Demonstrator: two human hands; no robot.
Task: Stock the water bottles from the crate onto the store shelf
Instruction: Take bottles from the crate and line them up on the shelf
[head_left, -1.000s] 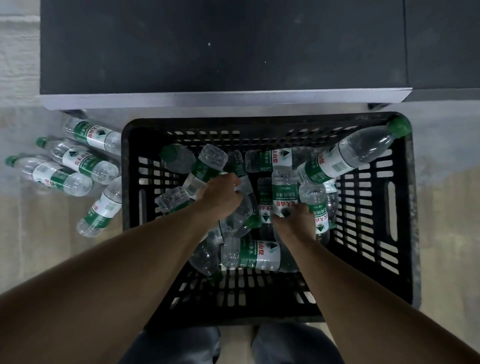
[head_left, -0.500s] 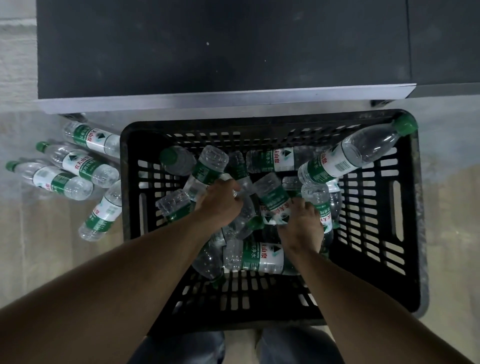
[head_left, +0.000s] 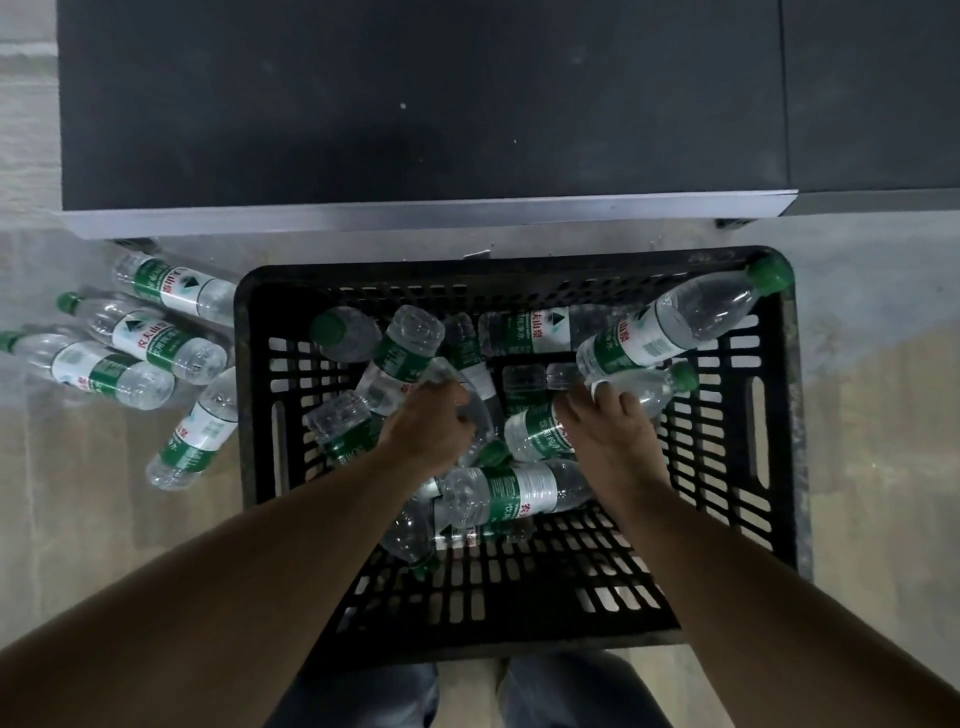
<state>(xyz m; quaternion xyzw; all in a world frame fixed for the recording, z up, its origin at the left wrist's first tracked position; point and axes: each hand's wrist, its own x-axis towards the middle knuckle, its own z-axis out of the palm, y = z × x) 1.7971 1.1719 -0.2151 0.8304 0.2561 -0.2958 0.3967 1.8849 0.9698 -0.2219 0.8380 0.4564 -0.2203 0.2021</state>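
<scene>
A black slatted crate (head_left: 774, 467) stands on the floor below the dark store shelf (head_left: 415, 104) and holds several clear water bottles with green caps and green-white labels. My left hand (head_left: 426, 428) is in the crate's middle, its fingers curled round a clear bottle (head_left: 470, 397). My right hand (head_left: 610, 423) grips another bottle (head_left: 652, 387) whose green cap points right. One bottle (head_left: 675, 325) leans on the crate's far right corner. Another (head_left: 514, 493) lies crosswise under my wrists.
Several more bottles (head_left: 150, 338) lie loose on the floor left of the crate. The shelf's metal front edge (head_left: 415, 221) runs just beyond the crate. My legs show below the crate's near wall.
My right hand let go of the middle bottle and moved right to grip the green-capped one. My left hand stayed on its bottle, shifting it slightly.
</scene>
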